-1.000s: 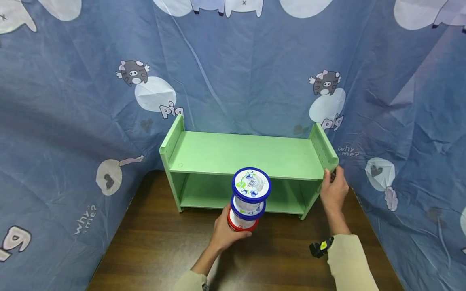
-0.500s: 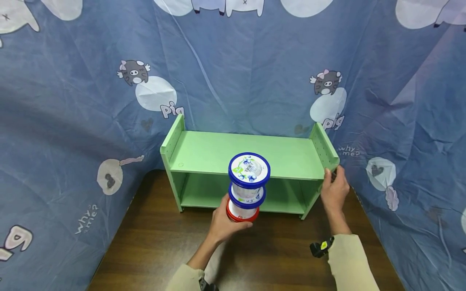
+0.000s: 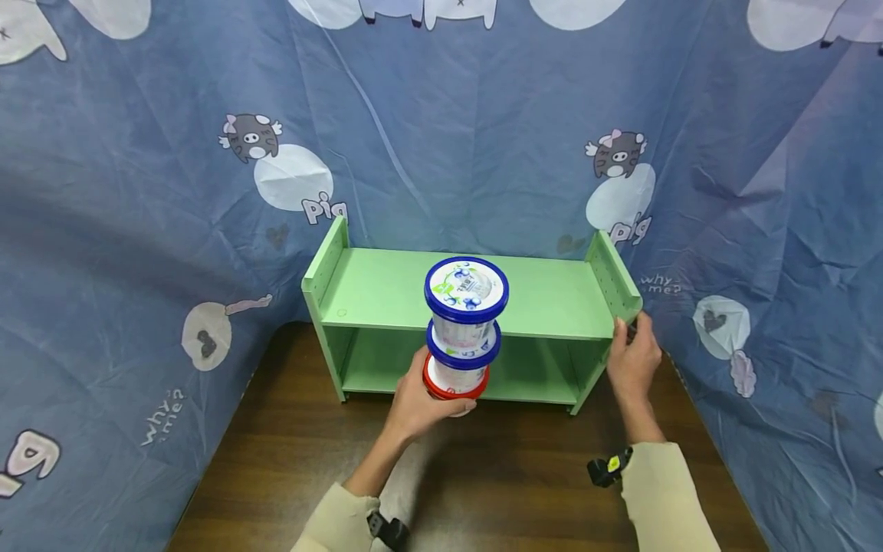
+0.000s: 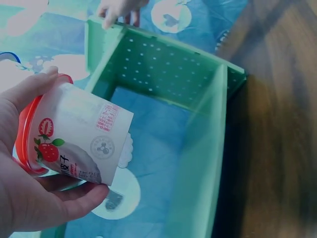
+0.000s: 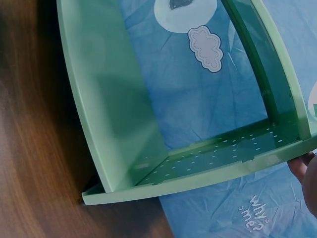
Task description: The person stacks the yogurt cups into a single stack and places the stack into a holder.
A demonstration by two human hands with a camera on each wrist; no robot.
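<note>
My left hand (image 3: 417, 402) grips the red-lidded cup (image 4: 74, 134) at the bottom of a stack, with thumb and fingers round it. Strawberries are printed on its white side, so it looks like a yogurt cup. Two blue-lidded cups stand above it in the head view, the top one (image 3: 467, 291) showing blueberries on its lid. The stack is held in the air, in front of the green two-tier shelf (image 3: 386, 284). At the shelf's right end, my right hand (image 3: 633, 360) holds the side panel's front edge, thumb in front and other fingers partly hidden behind.
Under the shelf is a dark brown wood surface (image 3: 524, 483). A blue pig-print cloth (image 3: 441, 138) hangs behind and at both sides, close to the shelf. Raised side panels stand at both ends of the upper board, the left panel (image 3: 326, 264) included.
The left hand has carried the stack upward and slightly left in the head view, so the top cup now overlaps the upper board. My right hand stays on the side panel.
</note>
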